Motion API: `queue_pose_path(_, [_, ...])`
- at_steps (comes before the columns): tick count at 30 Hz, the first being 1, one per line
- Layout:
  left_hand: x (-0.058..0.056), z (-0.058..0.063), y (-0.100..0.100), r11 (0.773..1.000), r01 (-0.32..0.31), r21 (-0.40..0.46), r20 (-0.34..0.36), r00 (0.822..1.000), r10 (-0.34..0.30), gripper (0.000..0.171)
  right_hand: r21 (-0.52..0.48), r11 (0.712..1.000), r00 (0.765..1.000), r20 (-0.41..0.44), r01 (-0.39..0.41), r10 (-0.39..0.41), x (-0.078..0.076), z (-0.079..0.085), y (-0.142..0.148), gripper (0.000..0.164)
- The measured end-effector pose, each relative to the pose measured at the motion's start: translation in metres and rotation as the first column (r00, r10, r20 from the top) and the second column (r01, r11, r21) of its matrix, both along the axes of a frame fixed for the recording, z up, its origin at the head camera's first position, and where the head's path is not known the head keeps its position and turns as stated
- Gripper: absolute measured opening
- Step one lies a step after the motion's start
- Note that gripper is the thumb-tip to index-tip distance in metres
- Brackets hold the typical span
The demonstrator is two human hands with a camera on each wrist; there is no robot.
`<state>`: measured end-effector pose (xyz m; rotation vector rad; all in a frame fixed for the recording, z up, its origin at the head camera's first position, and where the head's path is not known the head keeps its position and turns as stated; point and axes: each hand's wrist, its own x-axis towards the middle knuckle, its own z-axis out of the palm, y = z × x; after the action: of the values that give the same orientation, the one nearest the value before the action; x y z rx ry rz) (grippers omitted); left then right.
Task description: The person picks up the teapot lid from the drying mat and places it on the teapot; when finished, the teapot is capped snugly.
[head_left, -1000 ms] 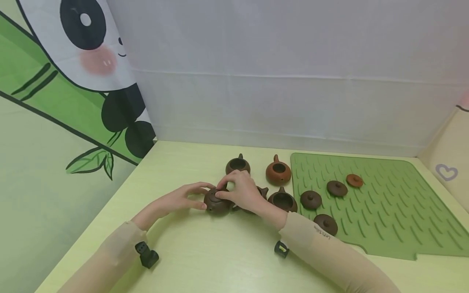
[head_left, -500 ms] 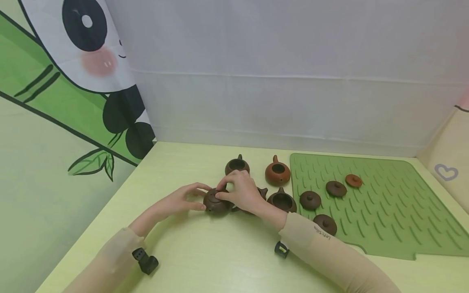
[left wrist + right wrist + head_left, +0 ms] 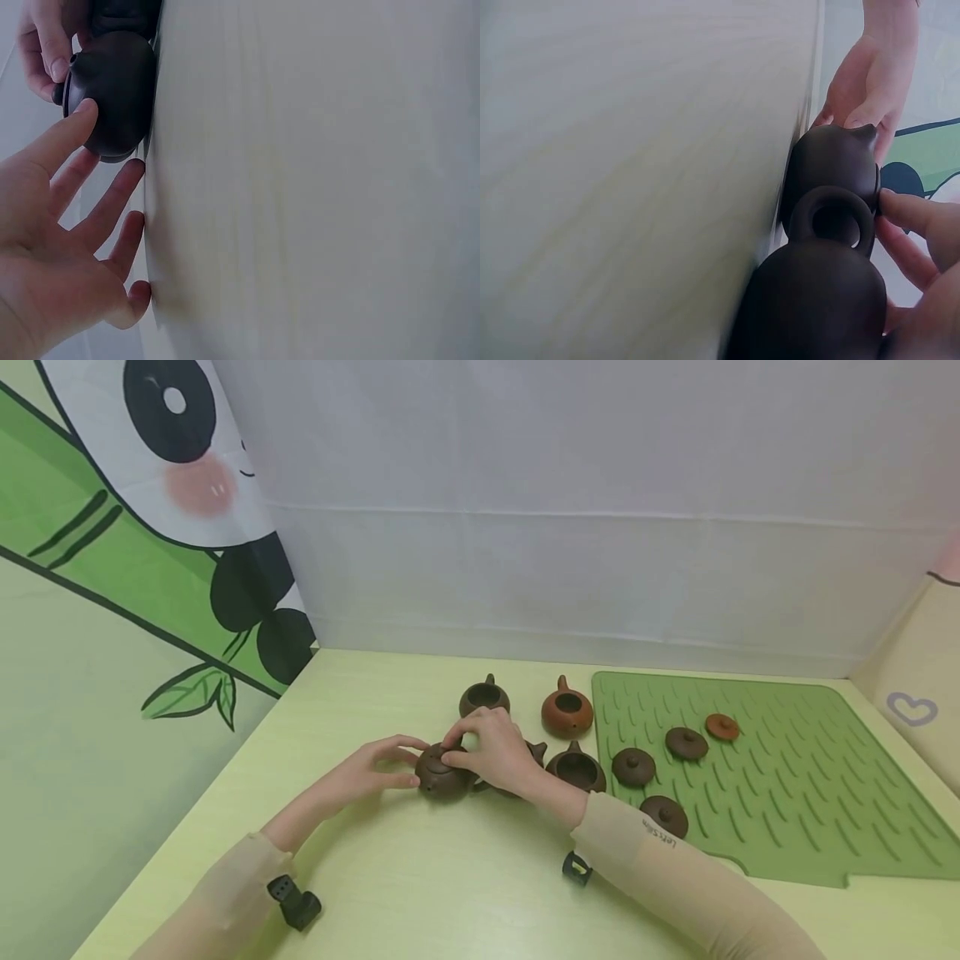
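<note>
A dark brown teapot (image 3: 441, 785) stands on the table with its lid (image 3: 437, 763) on top. My left hand (image 3: 371, 770) steadies the pot's left side between thumb and forefinger; in the left wrist view its other fingers are spread beside the pot. From above, my right hand (image 3: 497, 750) pinches the lid's knob (image 3: 57, 94) between thumb and forefinger. The pot's ring handle (image 3: 832, 217) points toward a second dark teapot (image 3: 810, 307), which my right hand partly hides in the head view.
Behind are an open dark teapot (image 3: 483, 696) and a reddish-brown one (image 3: 567, 713). Another lidless dark pot (image 3: 576, 772) stands right of my wrist. Several loose lids, among them a reddish one (image 3: 722, 727), lie on the green mat (image 3: 810, 777).
My left hand has shifted slightly, its fingers a little looser around the teapot. My right hand stays on the lid's knob, and the pot stands in place.
</note>
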<state>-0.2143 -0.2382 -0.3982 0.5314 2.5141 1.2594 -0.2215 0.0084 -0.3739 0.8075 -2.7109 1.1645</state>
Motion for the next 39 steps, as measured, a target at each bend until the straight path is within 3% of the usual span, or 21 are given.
queue_pose_path(22, [-0.004,-0.001,0.003,1.000,-0.005,-0.011,0.023,1.000,0.005,0.050,0.029,1.000,1.000,-0.013,0.006,-0.006,-0.001,0.001,0.007,0.011])
queue_pose_path(31, [-0.005,-0.002,0.001,1.000,0.016,0.001,0.030,0.999,-0.016,0.048,0.068,0.997,0.997,-0.076,0.018,-0.013,0.008,0.006,0.030,0.032])
queue_pose_path(39, [-0.004,0.002,0.002,0.998,0.042,-0.040,-0.030,0.999,-0.043,0.047,0.043,0.996,0.993,-0.099,0.073,-0.069,0.020,0.013,0.062,0.038])
